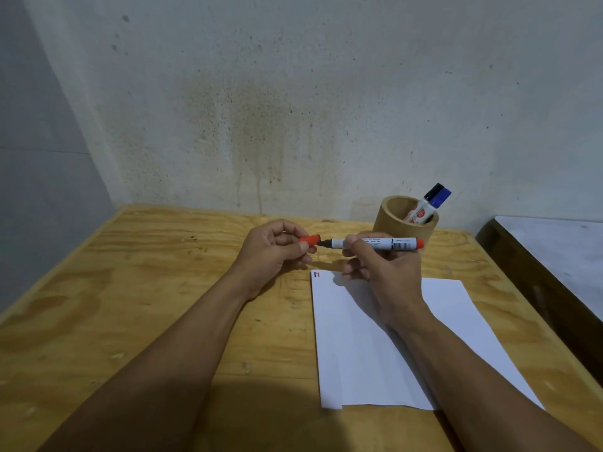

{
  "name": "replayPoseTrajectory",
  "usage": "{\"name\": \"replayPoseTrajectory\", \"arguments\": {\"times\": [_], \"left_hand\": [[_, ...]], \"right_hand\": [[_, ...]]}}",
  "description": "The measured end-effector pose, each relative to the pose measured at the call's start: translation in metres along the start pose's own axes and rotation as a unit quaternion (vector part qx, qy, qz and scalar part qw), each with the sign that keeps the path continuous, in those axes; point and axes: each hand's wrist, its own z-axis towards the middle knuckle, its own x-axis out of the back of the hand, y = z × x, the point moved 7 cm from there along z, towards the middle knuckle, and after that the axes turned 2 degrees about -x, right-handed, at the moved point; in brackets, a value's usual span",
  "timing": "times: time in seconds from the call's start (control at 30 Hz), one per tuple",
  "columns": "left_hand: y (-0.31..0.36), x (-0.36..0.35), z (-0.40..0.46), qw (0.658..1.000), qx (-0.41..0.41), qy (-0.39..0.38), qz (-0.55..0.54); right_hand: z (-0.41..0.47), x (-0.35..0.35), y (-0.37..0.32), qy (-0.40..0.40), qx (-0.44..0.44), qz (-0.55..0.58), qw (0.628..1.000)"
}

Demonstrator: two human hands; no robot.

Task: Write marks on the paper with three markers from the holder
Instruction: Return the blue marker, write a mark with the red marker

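Note:
My right hand point(381, 272) grips a red marker point(391, 243), held level above the far edge of the white paper point(365, 353), its dark tip bared and pointing left. My left hand point(274, 252) pinches the marker's red cap point(310, 239) just off the tip, a small gap between them. Small blue and red marks point(316, 274) sit in the paper's far left corner. Behind my right hand stands a round wooden holder point(388, 220) with a black-capped marker point(432, 192) and a blue-capped marker point(441, 198) leaning in it.
Everything lies on a plywood table point(146, 305) pushed against a stained wall point(261, 109). A dark-framed surface with a pale top point(554, 256) adjoins the table on the right.

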Motion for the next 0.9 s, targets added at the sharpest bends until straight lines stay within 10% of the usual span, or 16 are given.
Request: {"name": "replayPoseTrajectory", "arguments": {"times": [0.9], "left_hand": [[0.0057,-0.0081,-0.0042,0.998,-0.021,-0.032,0.043]], "right_hand": [[0.0059,0.0001,0.0006,-0.026,0.043,-0.088,0.995]]}}
